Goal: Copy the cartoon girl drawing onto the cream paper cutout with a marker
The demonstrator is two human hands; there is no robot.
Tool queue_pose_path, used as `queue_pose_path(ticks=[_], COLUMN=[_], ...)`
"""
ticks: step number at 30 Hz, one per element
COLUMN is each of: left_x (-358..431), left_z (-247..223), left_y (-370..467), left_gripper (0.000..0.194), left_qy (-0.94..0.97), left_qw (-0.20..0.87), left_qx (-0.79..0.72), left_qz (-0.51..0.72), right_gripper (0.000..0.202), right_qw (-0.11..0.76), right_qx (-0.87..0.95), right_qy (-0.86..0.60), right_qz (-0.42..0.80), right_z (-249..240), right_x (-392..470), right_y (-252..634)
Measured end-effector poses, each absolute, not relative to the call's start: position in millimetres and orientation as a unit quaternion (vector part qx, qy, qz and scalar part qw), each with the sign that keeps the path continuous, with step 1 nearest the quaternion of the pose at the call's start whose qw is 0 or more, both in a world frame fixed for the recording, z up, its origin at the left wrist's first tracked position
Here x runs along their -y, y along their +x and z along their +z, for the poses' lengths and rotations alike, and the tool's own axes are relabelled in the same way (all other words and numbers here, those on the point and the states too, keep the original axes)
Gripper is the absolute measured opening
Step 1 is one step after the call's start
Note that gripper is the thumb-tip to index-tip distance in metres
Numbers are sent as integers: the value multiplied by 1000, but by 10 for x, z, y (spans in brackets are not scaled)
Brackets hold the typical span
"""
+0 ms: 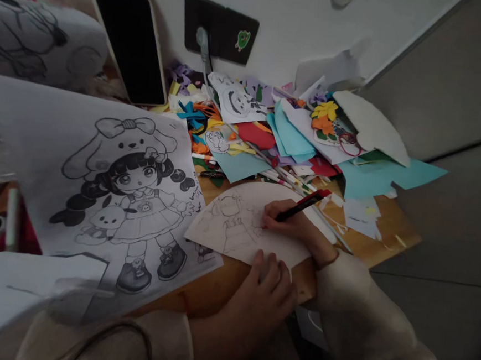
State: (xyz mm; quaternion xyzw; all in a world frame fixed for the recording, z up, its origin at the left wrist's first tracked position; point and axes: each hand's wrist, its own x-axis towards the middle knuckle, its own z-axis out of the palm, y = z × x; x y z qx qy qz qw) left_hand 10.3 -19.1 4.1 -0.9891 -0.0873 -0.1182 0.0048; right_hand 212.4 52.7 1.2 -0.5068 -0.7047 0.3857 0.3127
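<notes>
My right hand (289, 222) is closed around a black pen with a red end (303, 205), its tip low over the right part of a white fan-shaped sheet (276, 249). Faint lines on this sheet form a figure in a dress. At the sheet's lower edge rests my left hand (267, 287), its fingers bent and slightly apart. Left of the sheet lies a large printed drawing (139, 194) of a girl with a dog-eared hat and braids. The fan-shaped sheet overlaps its right edge, and the pen's tip is hidden by my fingers.
A dark-screened phone (126, 40) leans upright at the back left. Paper scraps, blue sheets (290, 131) and several white markers (284, 178) crowd the back of the wooden table (368, 248). A plug sits in the black wall socket panel (221, 29). Grey panels (449, 218) stand at right.
</notes>
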Motion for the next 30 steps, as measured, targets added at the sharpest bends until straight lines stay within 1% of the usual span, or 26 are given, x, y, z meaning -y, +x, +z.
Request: queue_pose_path(ticks=[8,10,12,14,16,17,20,23,26,30], left_x=[186,178,174,188,229,260,379,508,623,716], left_z=[42,50,56,53,38,26,-17,-41,-38,-51], left_y=[107,99,95,99,112,118,119,72,1,-59], left_gripper=[56,56,56,56,53,50,42,38,38,39], left_qy=[-989,-989,-990,-990,-988,-986,-974,-967,-964,-959], left_qw=[3,0,-3,1,25,44,97,101,102,136], left_qx=[88,85,84,83,91,102,151,177,193,206], left_qz=[-118,-117,-115,-115,-120,-124,-140,-155,-153,-138], right_gripper=[32,31,28,26,25,25,21,19,23,42], right_qw=[346,361,393,448,498,509,502,501,521,573], right_qx=[692,686,671,645,609,596,589,597,588,569], right_qy=[-488,-498,-530,-563,-592,-604,-622,-615,-605,-573], right_qz=[404,389,338,258,176,148,119,122,128,140], right_z=[29,18,0,-11,-8,-2,32,94,233,582], right_x=[-522,-533,-566,-617,-669,-689,-723,-735,-701,-387], right_y=[2102,2101,2109,2121,2132,2134,2131,2115,2060,1866])
